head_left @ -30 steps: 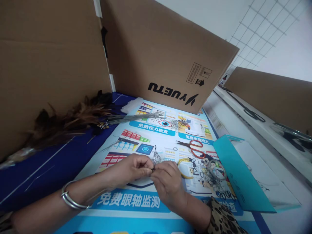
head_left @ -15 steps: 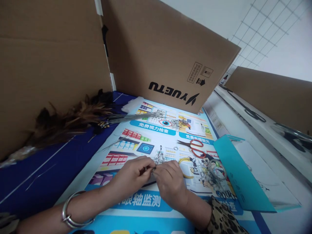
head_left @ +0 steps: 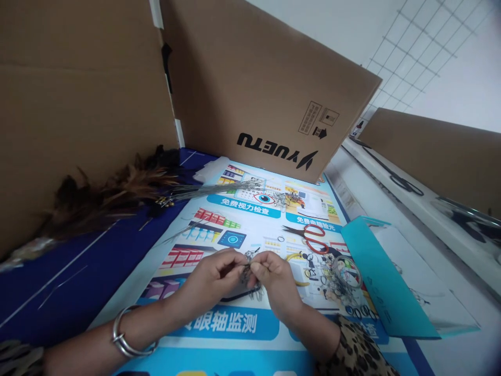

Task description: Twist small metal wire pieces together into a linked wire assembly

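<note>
In the middle of the head view, my left hand point(head_left: 222, 274) is closed, thumb and forefinger pinching a small dark wire piece point(head_left: 246, 272). My right hand point(head_left: 276, 284) pinches the same piece from the other side, fingertips almost touching the left ones. Fine, looped wire bits point(head_left: 256, 293) show just below the fingers; whether they hang from the held piece or lie on the sheet, I cannot tell. Partly behind my right hand are curved yellow handles point(head_left: 294, 256). Red-handled scissors point(head_left: 314, 246) lie beyond it, and a tangle of wire and small rings point(head_left: 341, 284) to its right.
A printed poster sheet point(head_left: 270, 344) covers the table. Brown feathers point(head_left: 113, 190) and a bundle of thin wires point(head_left: 219, 188) lie at the back left. Cardboard panels point(head_left: 250, 78) stand behind. An open teal box point(head_left: 385, 282) is on the right.
My right hand has turned, so its thumb and forefinger pinch now shows. Wire bits beyond the fingers earlier now show below them. The scissors and wire tangle stay put; the view shifts slightly.
</note>
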The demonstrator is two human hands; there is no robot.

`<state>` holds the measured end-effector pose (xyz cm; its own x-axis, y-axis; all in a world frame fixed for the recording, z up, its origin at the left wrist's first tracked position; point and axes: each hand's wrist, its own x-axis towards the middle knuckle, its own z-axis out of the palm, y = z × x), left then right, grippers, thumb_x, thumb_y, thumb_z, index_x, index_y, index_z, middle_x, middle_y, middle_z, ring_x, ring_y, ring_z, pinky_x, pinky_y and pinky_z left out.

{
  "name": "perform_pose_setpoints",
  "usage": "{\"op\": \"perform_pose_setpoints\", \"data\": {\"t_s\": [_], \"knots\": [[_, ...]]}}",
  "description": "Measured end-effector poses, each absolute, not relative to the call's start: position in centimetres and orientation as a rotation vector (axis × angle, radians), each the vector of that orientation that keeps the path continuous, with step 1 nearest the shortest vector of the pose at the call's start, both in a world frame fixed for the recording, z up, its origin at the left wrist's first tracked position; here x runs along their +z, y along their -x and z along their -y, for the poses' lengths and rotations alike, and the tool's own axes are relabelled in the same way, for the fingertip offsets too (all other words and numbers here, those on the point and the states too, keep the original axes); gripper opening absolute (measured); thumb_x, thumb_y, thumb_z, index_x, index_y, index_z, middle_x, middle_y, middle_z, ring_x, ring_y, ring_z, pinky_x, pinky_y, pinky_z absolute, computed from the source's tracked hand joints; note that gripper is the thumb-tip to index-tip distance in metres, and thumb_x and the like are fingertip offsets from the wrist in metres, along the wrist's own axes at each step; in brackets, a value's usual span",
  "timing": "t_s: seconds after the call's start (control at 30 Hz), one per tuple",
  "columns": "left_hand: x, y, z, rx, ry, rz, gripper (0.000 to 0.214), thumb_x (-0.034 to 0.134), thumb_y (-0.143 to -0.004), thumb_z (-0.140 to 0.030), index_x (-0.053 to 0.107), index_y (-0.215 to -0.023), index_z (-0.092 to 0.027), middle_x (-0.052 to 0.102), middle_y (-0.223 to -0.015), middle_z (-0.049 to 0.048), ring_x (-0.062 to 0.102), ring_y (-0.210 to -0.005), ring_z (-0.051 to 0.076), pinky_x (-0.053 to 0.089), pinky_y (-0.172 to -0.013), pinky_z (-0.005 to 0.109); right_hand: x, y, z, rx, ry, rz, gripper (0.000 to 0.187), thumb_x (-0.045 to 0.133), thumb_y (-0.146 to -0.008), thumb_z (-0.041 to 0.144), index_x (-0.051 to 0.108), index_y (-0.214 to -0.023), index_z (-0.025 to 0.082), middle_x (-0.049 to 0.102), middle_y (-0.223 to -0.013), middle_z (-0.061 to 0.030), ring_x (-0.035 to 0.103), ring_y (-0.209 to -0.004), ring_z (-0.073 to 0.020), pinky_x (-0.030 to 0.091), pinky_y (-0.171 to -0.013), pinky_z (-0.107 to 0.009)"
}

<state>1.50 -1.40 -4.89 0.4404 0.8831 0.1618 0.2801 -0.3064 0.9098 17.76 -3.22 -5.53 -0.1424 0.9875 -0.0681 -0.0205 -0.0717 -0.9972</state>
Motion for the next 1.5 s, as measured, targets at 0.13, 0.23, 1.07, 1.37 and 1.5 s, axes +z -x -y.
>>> {"op": "perform_pose_setpoints", "data": {"t_s": [0.13,0.23,1.07,1.37,1.5], "knots": [[-4.7,-1.6,1.6,0.881,-1.748,-0.954,0.017,0.045,-0.082,-0.019,0.06,-0.075,-0.016,0.057,-0.072,0.0004,0.051,-0.069,0.013,0.039,-0.063,0.022,-5.7,-17.7,3.1,1.362,1.176,1.295,0.006,0.053,-0.08,0.021,0.055,-0.08,0.016,0.055,-0.053,0.0032,0.049,-0.05,-0.0094,0.039,-0.054,-0.022],[-4.6,-1.7,1.7,0.871,-1.687,-0.963,0.013,0.045,-0.081,-0.017,0.058,-0.077,-0.017,0.055,-0.073,-0.0002,0.05,-0.07,0.013,0.039,-0.065,0.022,-5.5,-17.6,3.4,1.22,1.193,1.385,0.005,0.052,-0.08,0.02,0.056,-0.079,0.017,0.053,-0.058,0.0028,0.049,-0.055,-0.0103,0.04,-0.056,-0.023],[-4.8,-1.4,1.1,0.676,-0.984,-0.743,0.019,0.06,-0.075,-0.032,0.052,-0.073,-0.015,0.045,-0.056,-0.0062,0.037,-0.045,0.005,0.027,-0.045,0.019,-4.5,-19.5,2.8,0.179,1.039,2.119,0.015,0.046,-0.085,0.014,0.059,-0.089,0.018,0.063,-0.084,-0.0059,0.054,-0.084,-0.0177,0.043,-0.078,-0.034],[-5.0,-1.2,1.1,0.666,-0.901,-0.711,0.014,0.063,-0.072,-0.026,0.055,-0.074,-0.015,0.043,-0.053,-0.0065,0.035,-0.044,0.005,0.023,-0.045,0.019,-4.7,-19.2,3.3,0.098,1.024,2.175,0.01,0.049,-0.084,0.015,0.059,-0.085,0.017,0.062,-0.082,-0.0058,0.055,-0.08,-0.0169,0.044,-0.074,-0.034],[-5.0,-1.3,1.1,0.675,-0.926,-0.706,0.013,0.061,-0.074,-0.026,0.053,-0.073,-0.015,0.041,-0.055,-0.0067,0.034,-0.046,0.005,0.024,-0.046,0.019,-4.7,-19.1,3.5,0.074,1.022,2.215,0.01,0.049,-0.083,0.013,0.058,-0.087,0.016,0.062,-0.085,-0.0071,0.054,-0.08,-0.0177,0.044,-0.073,-0.035]]}}
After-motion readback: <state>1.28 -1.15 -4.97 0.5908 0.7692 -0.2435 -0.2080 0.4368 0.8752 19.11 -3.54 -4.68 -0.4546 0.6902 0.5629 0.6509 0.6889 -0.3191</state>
